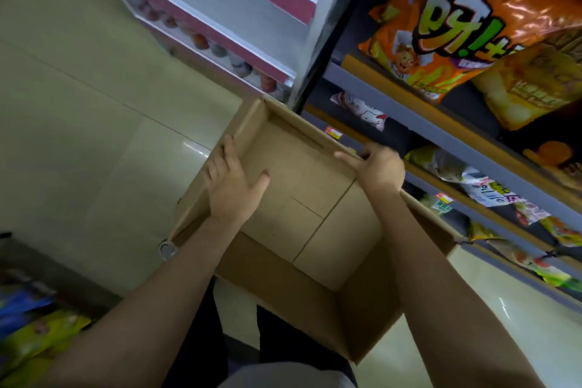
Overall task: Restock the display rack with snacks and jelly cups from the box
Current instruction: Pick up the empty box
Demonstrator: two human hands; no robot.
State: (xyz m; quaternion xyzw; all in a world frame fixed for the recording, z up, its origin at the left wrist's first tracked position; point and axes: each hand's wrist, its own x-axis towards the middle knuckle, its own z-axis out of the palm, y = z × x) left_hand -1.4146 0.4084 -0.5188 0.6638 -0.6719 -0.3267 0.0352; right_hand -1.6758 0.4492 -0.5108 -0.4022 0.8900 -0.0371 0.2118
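Lift the empty box [293, 198] level, left hand [231, 186] fingers draped over its wall, right hand [376, 165] curled on the rim.

Both forearms are bare from the bottom edge of the frame up to the wrists; no sleeve, watch or glove shows on either. Left hand [231, 186] and right hand [376, 167] are ungloved, and no rings can be made out. Between the arms, dark trousers [283, 337] cover the legs, and a pale grey garment [283, 376] shows at the frame bottom.
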